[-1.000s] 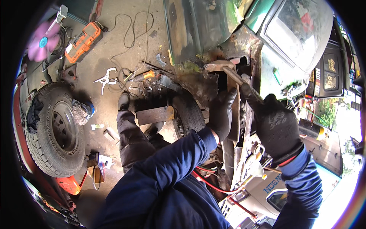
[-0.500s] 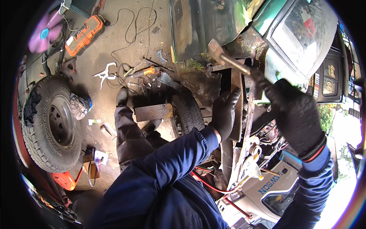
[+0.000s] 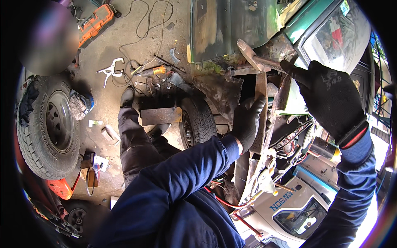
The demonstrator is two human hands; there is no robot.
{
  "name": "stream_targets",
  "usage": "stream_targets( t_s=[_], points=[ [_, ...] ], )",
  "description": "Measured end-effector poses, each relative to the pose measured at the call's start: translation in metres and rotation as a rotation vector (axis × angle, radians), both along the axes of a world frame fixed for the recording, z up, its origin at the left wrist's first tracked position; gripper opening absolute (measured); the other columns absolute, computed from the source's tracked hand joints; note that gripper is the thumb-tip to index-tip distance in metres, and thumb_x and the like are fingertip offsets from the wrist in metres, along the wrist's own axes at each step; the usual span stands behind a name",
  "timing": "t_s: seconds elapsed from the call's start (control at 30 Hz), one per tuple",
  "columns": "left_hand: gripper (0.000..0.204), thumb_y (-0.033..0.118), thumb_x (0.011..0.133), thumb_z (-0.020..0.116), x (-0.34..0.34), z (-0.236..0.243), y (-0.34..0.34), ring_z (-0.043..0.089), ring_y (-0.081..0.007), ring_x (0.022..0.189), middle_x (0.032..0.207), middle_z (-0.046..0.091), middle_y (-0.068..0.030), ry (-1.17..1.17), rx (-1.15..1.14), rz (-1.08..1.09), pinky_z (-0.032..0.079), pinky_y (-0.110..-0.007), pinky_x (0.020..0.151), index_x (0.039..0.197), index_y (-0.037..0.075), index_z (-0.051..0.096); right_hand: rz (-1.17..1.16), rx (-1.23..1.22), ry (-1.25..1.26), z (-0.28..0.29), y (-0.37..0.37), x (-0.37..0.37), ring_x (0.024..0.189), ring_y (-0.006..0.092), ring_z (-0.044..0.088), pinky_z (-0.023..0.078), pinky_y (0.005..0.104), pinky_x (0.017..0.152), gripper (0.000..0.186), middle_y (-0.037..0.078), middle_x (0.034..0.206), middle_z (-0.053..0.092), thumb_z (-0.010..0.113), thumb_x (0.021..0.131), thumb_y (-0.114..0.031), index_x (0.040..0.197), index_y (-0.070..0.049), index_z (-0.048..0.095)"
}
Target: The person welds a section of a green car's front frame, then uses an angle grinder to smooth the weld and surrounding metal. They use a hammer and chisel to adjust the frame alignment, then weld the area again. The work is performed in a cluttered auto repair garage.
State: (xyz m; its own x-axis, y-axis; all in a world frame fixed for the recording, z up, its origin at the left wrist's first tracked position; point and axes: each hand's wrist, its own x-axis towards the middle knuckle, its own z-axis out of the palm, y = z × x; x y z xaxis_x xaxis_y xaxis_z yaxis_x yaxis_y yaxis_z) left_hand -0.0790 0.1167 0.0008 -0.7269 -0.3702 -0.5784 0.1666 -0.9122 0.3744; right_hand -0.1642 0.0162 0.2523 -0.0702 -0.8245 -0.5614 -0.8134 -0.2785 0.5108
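My right hand (image 3: 328, 99), in a black glove, grips a hammer (image 3: 248, 53) by its handle, its steel head above a cutout in the rusty vehicle body (image 3: 215, 91). My left hand (image 3: 247, 126), also gloved, is closed on a long flat metal strip (image 3: 260, 89) lying along that cutout beside a lighter frame rail (image 3: 271, 126). Green body panels (image 3: 227, 29) sit above, and a wheel with tyre (image 3: 200, 124) is below my left hand.
A spare wheel (image 3: 35, 146) stands at left. An orange case (image 3: 93, 27), a locking clamp (image 3: 111, 70), an angle grinder (image 3: 153, 71), cables and scraps lie on the floor. A loose metal plate (image 3: 161, 115) lies near my legs. A light-coloured truck (image 3: 285, 213) is at lower right.
My right hand has lifted the hammer up and rightward from the strip, and its head has since tilted. My left hand stays on the strip. The view has shifted slightly.
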Motion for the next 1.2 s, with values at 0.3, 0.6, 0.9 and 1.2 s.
stream_targets(
  t_s=[0.3,0.6,0.9,1.2],
  points=[
    [0.046,0.049,0.108,0.072,0.003,0.002,0.001,0.057,-0.0099,0.079,0.084,0.070,-0.0011,0.108,0.259,-0.015,0.050,-0.036,0.075,0.108,0.003,0.078,-0.101,0.015,-0.049,-0.001,0.017,0.008,0.079,0.0280,0.070,0.057,0.0439,0.069,0.054,0.012,0.091,0.064,0.072,0.094,-0.009,0.147,-0.018,0.071],
    [0.046,0.046,0.109,0.071,-0.002,-0.007,0.007,0.053,-0.0098,0.070,0.073,0.061,0.0026,0.088,0.131,0.040,0.045,-0.036,0.068,0.085,0.007,0.071,-0.068,-0.037,0.049,-0.022,0.052,0.031,0.084,0.0249,0.069,0.055,0.0398,0.071,0.063,0.010,0.095,0.066,0.066,0.095,-0.013,0.157,-0.025,0.063],
    [0.033,0.047,0.109,0.069,-0.013,-0.046,0.020,0.060,-0.0120,0.073,0.083,0.061,0.0026,0.197,0.695,-0.042,0.048,-0.034,0.070,0.101,0.014,0.070,-0.254,-0.108,-0.203,-0.026,0.077,0.078,0.081,0.0294,0.067,0.055,0.0442,0.067,0.061,0.012,0.091,0.062,0.067,0.099,-0.014,0.160,-0.025,0.063],
    [0.017,0.028,0.106,0.069,-0.003,-0.020,0.011,0.067,-0.0147,0.070,0.087,0.069,-0.0022,0.167,0.233,0.221,0.056,-0.034,0.064,0.103,0.011,0.070,-0.265,-0.048,-0.052,-0.023,0.075,0.067,0.088,0.0339,0.068,0.057,0.0461,0.069,0.074,0.016,0.101,0.059,0.065,0.095,-0.010,0.166,-0.028,0.055]
  ],
)
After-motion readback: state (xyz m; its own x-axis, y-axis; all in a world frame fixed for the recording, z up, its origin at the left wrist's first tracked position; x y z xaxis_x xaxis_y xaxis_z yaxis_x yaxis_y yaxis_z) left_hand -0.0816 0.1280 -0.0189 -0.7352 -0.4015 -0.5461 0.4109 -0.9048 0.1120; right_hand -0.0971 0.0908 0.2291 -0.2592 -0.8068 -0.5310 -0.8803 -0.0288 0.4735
